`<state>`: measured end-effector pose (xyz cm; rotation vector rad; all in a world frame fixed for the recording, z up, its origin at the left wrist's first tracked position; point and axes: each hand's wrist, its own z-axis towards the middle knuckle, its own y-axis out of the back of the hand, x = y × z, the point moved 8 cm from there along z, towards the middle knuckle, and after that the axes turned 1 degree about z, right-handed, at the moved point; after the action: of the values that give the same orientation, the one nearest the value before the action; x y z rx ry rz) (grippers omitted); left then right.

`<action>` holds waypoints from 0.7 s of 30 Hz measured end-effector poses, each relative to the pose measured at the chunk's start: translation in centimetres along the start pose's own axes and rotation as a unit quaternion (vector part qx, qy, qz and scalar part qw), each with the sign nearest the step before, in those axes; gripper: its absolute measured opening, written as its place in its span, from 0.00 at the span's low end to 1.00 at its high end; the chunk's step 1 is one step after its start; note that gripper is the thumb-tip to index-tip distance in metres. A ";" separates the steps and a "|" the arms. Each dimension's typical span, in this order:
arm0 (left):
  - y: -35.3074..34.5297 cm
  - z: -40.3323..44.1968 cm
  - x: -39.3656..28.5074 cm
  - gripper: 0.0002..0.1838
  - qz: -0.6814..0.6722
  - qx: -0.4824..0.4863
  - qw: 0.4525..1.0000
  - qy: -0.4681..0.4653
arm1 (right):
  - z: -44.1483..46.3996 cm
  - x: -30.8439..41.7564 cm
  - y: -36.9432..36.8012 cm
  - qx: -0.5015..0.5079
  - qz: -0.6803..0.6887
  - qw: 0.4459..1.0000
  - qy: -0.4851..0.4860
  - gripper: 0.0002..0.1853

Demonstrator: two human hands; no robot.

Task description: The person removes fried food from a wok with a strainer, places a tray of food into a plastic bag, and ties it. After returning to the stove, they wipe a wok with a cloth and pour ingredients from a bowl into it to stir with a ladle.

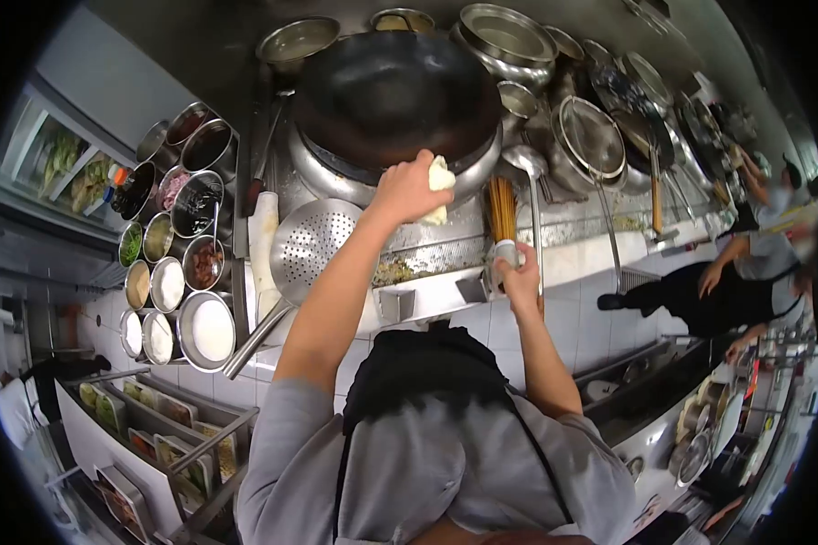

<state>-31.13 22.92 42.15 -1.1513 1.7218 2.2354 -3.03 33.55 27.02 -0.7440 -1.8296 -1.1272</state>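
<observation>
A large black wok (pixel 395 91) stands tilted on a steel burner ring (pixel 309 173). At its near rim is my left hand (pixel 404 191), closed round a folded pale yellow cloth (pixel 439 189); whether the fingers grip the rim through it I cannot tell. Lower and to the right, my right hand (pixel 518 272) is wrapped round the white-bound end of a bamboo wok brush (pixel 503 209), whose bristles point up toward the stove. A steel ladle (pixel 524 162) lies just right of the brush. The perforated strainer (pixel 316 245) rests left of my left forearm.
Steel tubs of seasonings (pixel 211 329) crowd the left side. Pots (pixel 504 41) line the back, and a mesh strainer (pixel 592 136) lies at right. Food scraps (pixel 409 270) litter the near gutter. Co-workers (pixel 745 282) stand at far right.
</observation>
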 end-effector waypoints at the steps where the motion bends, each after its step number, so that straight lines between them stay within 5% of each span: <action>1: -0.1 -0.1 -0.3 0.30 0.010 -0.006 1.000 0.002 | -0.6 1.0 0.6 -0.063 -0.094 0.986 0.123 0.29; 4: 0.8 -0.9 -1.5 0.28 0.031 -0.061 0.998 -0.018 | -2.5 2.6 0.8 -0.076 -0.230 0.947 0.212 0.29; 5: 1.1 -1.4 -1.9 0.28 0.036 -0.082 0.996 -0.028 | -3.3 2.2 1.3 -0.034 -0.213 0.968 0.126 0.28; 9: 0.9 -4.0 -2.5 0.27 0.048 -0.112 0.990 -0.068 | -6.8 1.4 3.9 -0.096 -0.203 0.944 0.240 0.26; 21: -7.4 -20.3 -9.1 0.28 0.006 -0.094 0.987 -0.128 | -9.5 -2.8 8.4 -0.057 -0.071 0.967 0.238 0.16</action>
<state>-10.86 11.26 40.18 -0.8360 1.4496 2.4709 8.39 28.32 30.29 -0.3636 -1.4356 -1.3774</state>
